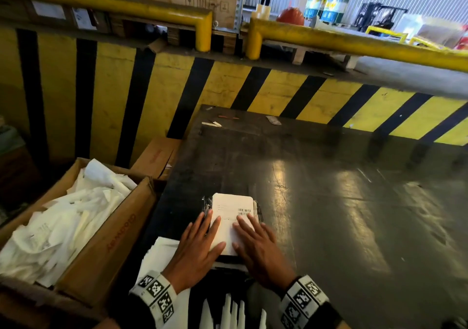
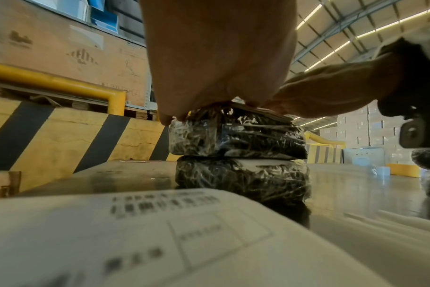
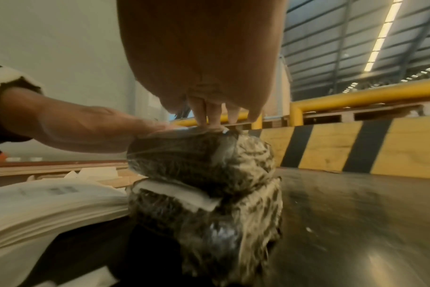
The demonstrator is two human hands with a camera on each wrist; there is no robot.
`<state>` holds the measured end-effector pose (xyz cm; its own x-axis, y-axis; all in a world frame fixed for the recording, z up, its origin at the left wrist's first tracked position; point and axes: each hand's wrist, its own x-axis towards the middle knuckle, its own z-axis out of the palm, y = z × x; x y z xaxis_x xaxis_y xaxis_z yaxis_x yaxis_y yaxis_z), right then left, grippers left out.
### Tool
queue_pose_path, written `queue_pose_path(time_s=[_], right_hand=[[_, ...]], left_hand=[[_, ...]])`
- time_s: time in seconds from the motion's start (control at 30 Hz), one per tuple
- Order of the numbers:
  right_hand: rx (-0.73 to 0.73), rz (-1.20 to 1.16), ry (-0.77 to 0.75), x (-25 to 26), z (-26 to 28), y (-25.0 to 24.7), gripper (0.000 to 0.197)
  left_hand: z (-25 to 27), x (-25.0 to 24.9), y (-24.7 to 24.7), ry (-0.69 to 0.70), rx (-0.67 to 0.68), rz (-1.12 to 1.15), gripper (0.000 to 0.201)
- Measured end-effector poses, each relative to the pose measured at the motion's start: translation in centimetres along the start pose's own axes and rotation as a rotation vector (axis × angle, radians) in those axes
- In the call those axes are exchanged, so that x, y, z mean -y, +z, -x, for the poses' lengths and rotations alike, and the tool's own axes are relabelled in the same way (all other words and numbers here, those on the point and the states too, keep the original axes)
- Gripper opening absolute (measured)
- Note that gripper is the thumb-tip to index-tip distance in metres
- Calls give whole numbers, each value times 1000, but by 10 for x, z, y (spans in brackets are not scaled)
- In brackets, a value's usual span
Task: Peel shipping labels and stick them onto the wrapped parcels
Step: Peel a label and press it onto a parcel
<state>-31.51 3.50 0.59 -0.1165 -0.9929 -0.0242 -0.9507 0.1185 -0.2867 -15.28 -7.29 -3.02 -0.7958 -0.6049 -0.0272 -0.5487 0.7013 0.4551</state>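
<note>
Two black film-wrapped parcels are stacked on the dark table; the top parcel sits on the lower parcel. A white shipping label with a barcode covers the top parcel. My left hand lies flat with straight fingers on the label's left side. My right hand presses flat on its right side. The lower parcel carries its own white label, squeezed between the two. A stack of label sheets lies under my left wrist.
A cardboard box full of crumpled white backing paper stands left of the table. A yellow-and-black striped barrier with yellow rails runs behind. Small scraps lie at the table's far edge. A tape roll sits far right.
</note>
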Motion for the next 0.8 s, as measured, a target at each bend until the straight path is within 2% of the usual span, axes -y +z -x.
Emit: queue_pose_path(time_s=[0.07,0.2,0.23,0.27,0.33,0.4,0.47,0.53,0.57,0.67,0.8], right_hand=[[41,19,-8,1,-12,-2,94],[38,26,107,-18,-41,-6,114],[34,25,141,-24,-47,-9,114],[38,25,171,-30,-53,-11,106],[60,9,229,-39,-63,-13,72],[61,-33,264,-42,-68,-16,58],[76,-12,251,-39,-68,-20,69],[64,35,158,-28,-63,-26,103],[70,64,95,-19,-58,-29,114],[161,131,-78,3,-47,-27,108],[123,143,-21,-12,-59,-17,107]], left_hand=[[0,-2,-1,-5,5,28,89],[1,-3,-4,-18,19,33,79],[0,-4,-4,-20,24,36,78],[1,-5,-5,-25,28,38,77],[1,-6,-5,-34,32,42,76],[2,-7,-6,-36,29,49,77],[3,-7,-7,-35,30,46,75],[3,-6,-6,-30,24,48,71],[3,-6,-5,-24,19,51,70],[4,-6,-5,-21,9,63,71],[4,-7,-6,-16,0,39,72]])
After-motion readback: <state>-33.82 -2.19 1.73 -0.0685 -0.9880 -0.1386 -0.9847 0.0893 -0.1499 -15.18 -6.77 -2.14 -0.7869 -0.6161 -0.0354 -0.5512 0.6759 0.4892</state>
